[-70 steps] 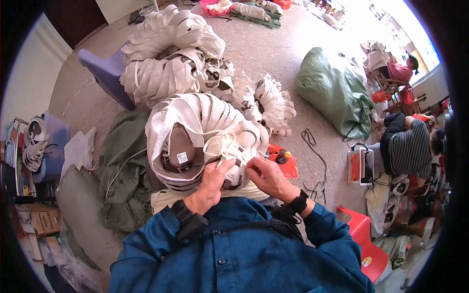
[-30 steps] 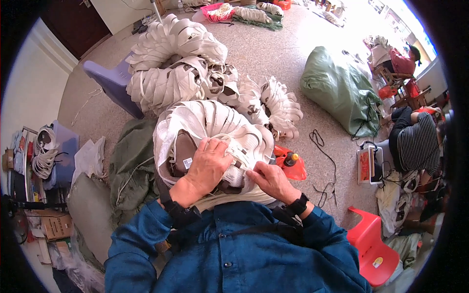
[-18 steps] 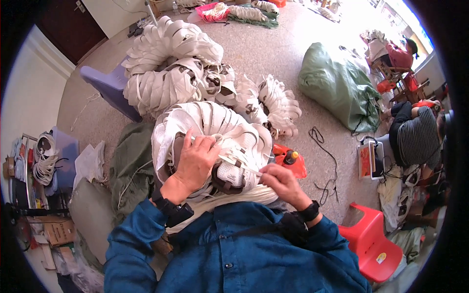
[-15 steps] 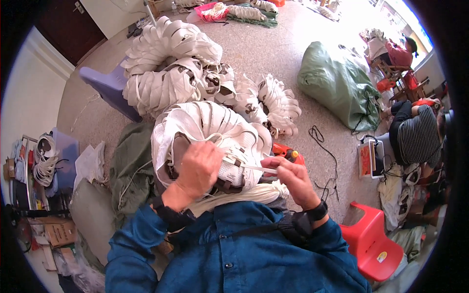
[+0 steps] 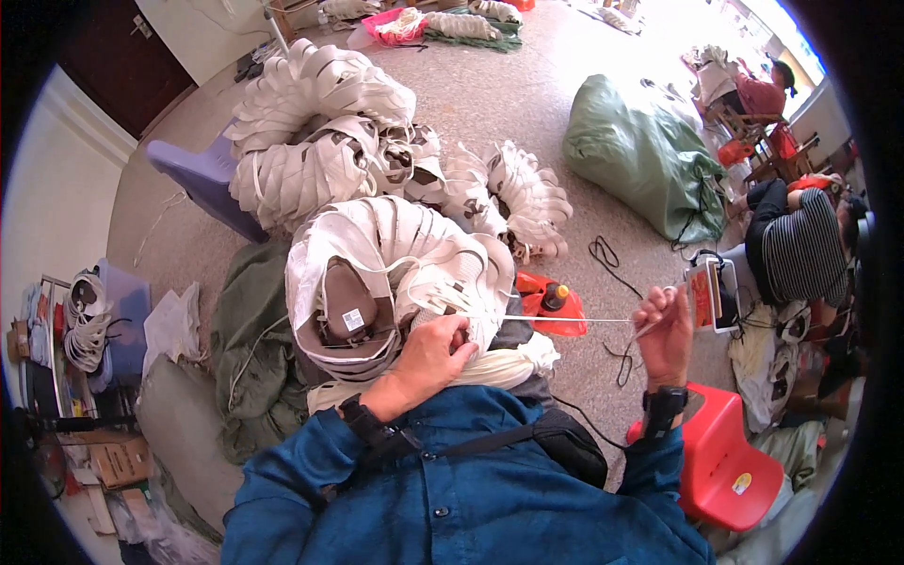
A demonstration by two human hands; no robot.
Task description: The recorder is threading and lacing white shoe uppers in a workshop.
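Farther right than before, the right hand [image 5: 665, 330] pinched the taut white lace [image 5: 556, 320]. The left hand [image 5: 427, 360] curled against pale shoe uppers [image 5: 414, 235].

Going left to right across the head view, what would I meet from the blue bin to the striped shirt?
Blue bin → dark green cloth → left hand → red bag → right hand → striped shirt.

Strong upper-right glare, dark curved rim
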